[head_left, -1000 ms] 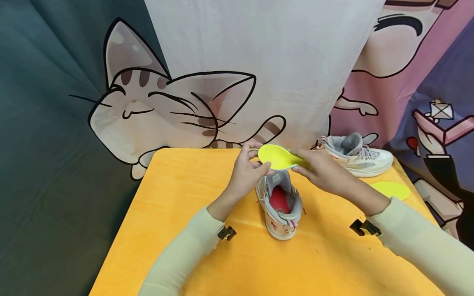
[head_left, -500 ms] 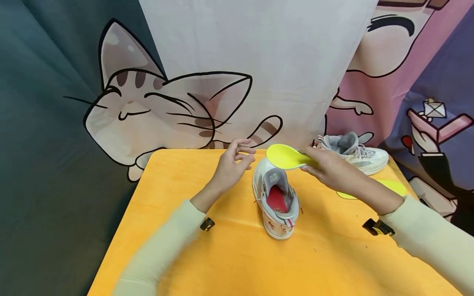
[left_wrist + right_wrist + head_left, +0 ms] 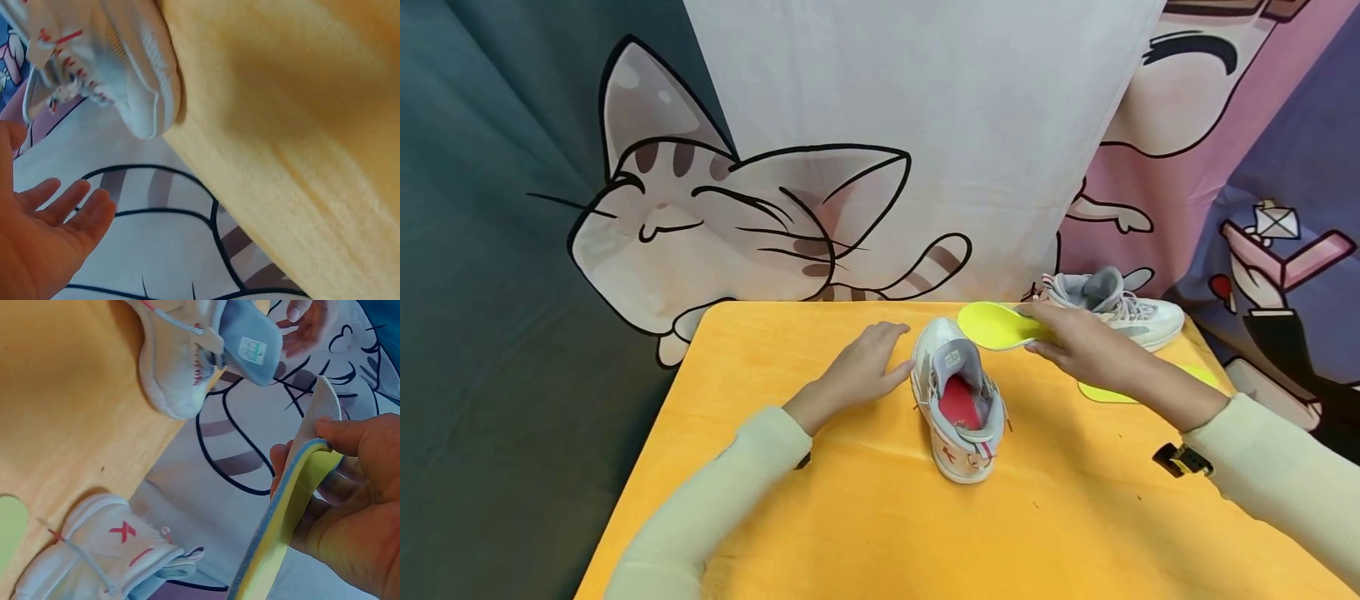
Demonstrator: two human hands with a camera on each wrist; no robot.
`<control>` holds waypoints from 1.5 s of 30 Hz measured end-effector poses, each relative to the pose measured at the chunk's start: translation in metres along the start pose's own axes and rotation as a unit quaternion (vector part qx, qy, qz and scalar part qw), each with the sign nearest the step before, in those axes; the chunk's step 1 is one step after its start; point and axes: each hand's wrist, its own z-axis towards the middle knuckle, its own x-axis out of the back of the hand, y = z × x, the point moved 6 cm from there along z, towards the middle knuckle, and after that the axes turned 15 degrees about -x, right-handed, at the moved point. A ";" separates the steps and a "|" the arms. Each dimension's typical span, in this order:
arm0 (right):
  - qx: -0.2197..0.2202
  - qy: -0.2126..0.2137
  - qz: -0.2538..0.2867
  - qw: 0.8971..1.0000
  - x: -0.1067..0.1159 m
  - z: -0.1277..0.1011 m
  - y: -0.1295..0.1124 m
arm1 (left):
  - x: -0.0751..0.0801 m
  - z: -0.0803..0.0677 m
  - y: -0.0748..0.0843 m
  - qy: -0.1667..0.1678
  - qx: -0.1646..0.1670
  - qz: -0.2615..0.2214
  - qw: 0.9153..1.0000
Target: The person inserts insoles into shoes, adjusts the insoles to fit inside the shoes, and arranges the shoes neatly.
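My right hand (image 3: 1075, 340) holds a yellow insole (image 3: 997, 326) by one end, above the table and right of the middle shoe. In the right wrist view the thumb and fingers pinch this insole (image 3: 275, 519), showing its blue edge and a pale underside piece. The white shoe (image 3: 936, 333) stands in the middle of the table, heel toward me, with a red patch inside on its footbed. My left hand (image 3: 863, 367) is just left of that shoe, fingers relaxed and holding nothing. In the left wrist view the left hand (image 3: 53, 244) appears palm up below the shoe's toe (image 3: 147, 100).
A second white shoe (image 3: 1138, 321) stands at the table's back right. Another yellow insole (image 3: 1105, 393) lies in front of it, partly hidden by my right forearm. The yellow table (image 3: 880, 517) ends at a printed cloth backdrop (image 3: 970, 125).
My left hand let go of the insole, moved left, then lowered beside the middle shoe. My right hand carried the insole slightly right and down.
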 end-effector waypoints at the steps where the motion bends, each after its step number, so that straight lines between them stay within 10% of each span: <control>1: -0.001 0.000 -0.001 1.000 -0.002 0.000 0.002 | -0.003 0.000 0.000 -0.003 0.000 -0.010 1.000; 12: -0.003 -0.013 -0.010 1.000 -0.021 -0.005 0.021 | -0.037 0.022 0.016 0.007 0.069 -0.225 0.972; 37: -0.001 -0.007 0.011 1.000 -0.015 -0.010 0.029 | -0.037 0.033 0.022 0.071 0.139 -0.250 0.956; 45: -0.009 -0.009 0.014 1.000 -0.013 -0.011 0.030 | -0.033 0.022 0.025 0.108 0.195 -0.307 0.925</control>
